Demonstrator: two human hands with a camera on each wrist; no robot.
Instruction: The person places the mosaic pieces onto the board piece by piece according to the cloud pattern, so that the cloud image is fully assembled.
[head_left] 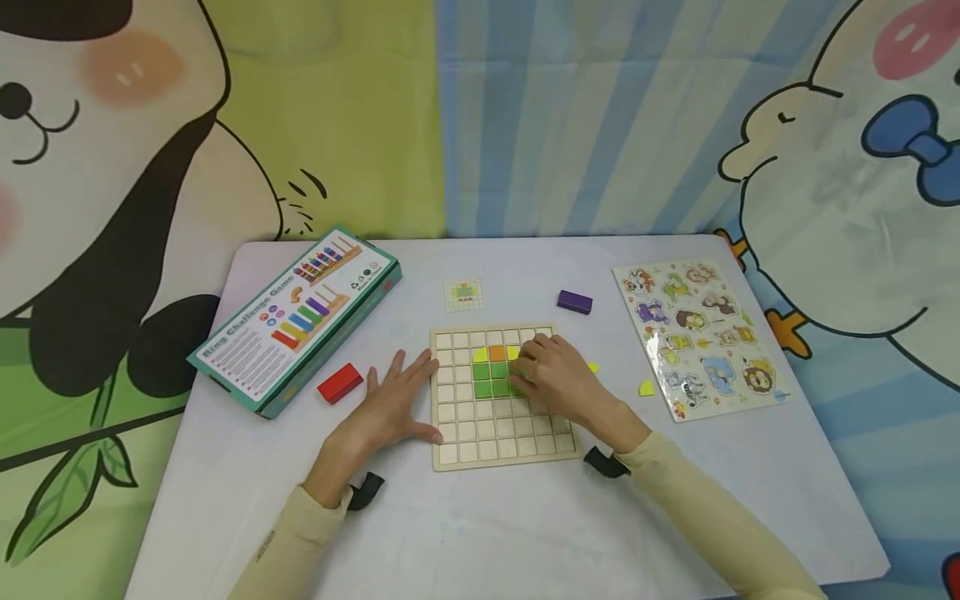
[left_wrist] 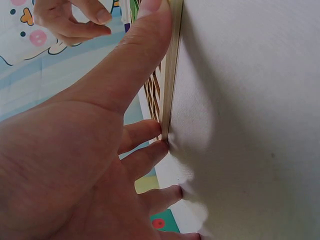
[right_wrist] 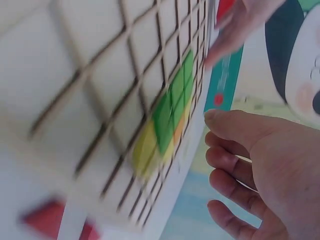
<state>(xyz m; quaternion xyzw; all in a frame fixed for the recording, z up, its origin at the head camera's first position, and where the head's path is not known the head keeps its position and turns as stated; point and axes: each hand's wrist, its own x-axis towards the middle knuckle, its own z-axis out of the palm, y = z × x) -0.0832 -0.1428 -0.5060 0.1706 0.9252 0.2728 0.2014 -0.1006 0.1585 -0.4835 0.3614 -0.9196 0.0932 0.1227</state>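
Observation:
A wooden grid board [head_left: 502, 450] lies on the white table. Near its middle sit green square tiles [head_left: 492, 380], with an orange tile [head_left: 497, 353] and yellow pieces [head_left: 480, 355] beside them. My left hand [head_left: 392, 408] rests at the board's left edge with fingers spread; in the left wrist view the thumb [left_wrist: 135, 45] lies along the rim. Over the board's upper right part is my right hand [head_left: 558, 379], hiding some cells. In the right wrist view its fingers [right_wrist: 230, 182] bend loosely, clear of the tiles, with nothing showing between them.
A small pattern card [head_left: 464, 295] lies behind the board, a purple block [head_left: 574, 302] to its right. On the left are a red block [head_left: 340, 383] and a game box [head_left: 292, 325]. Rightward lie a yellow piece [head_left: 647, 388] and an animal picture board [head_left: 705, 342].

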